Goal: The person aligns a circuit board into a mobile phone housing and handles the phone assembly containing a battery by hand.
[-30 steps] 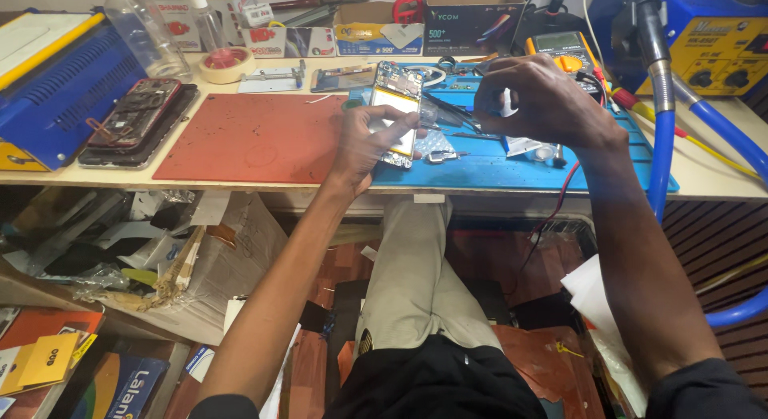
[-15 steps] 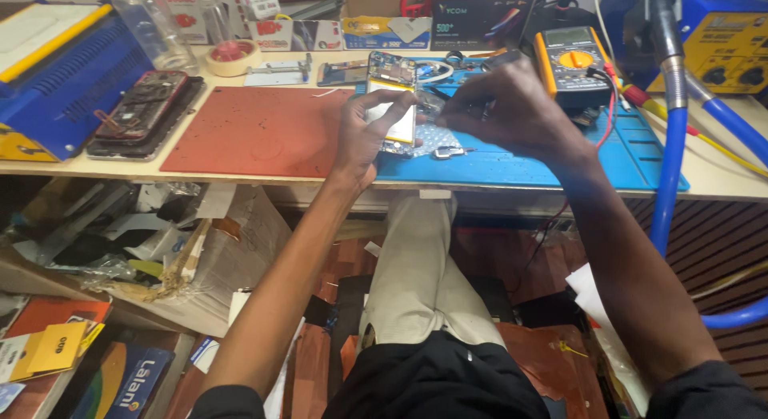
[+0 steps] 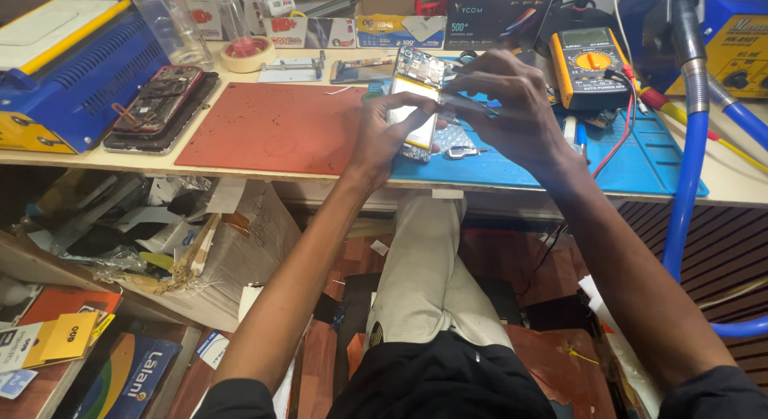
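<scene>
An opened phone [image 3: 417,89] with its back off, battery and circuit board showing, is held upright over the blue work mat [image 3: 552,159]. My left hand [image 3: 392,135] grips its lower half from the left. My right hand [image 3: 512,107] is on its right edge and pinches a thin tool [image 3: 468,107] against the phone's inside. Small metal parts [image 3: 460,152] lie on the blue mat just under the hands.
A red mat [image 3: 272,127] lies left of the hands. Further left are dismantled phones [image 3: 156,103] and a blue machine [image 3: 68,67]. A yellow multimeter [image 3: 590,67] with red lead stands right, beside a blue hose [image 3: 688,171]. Boxes, a bottle and tape roll [image 3: 246,52] line the back.
My right hand came left from the multimeter side to the phone. Both hands lifted the phone and now work on it together.
</scene>
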